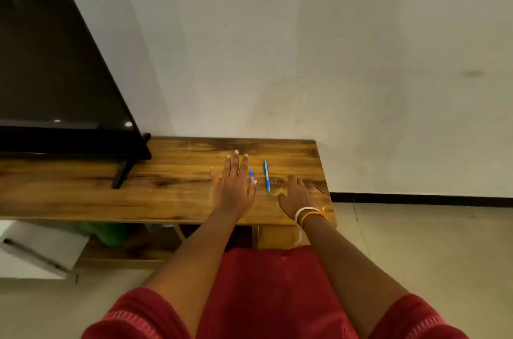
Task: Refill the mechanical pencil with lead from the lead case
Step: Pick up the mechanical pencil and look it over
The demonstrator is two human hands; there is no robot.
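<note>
A blue mechanical pencil [266, 175] lies on the wooden table [172, 186], pointing away from me. Just left of it lies a small blue lead case [252, 175]. My left hand [234, 186] rests flat on the table with fingers spread, its thumb right beside the lead case. My right hand [295, 195] lies palm down to the right of the pencil, fingers apart, holding nothing. White and orange bands circle my right wrist.
A black television [55, 75] on a stand [122, 172] fills the table's left end. The table's right edge is close to my right hand. A wall stands right behind the table. A white box [36, 250] sits on the floor at left.
</note>
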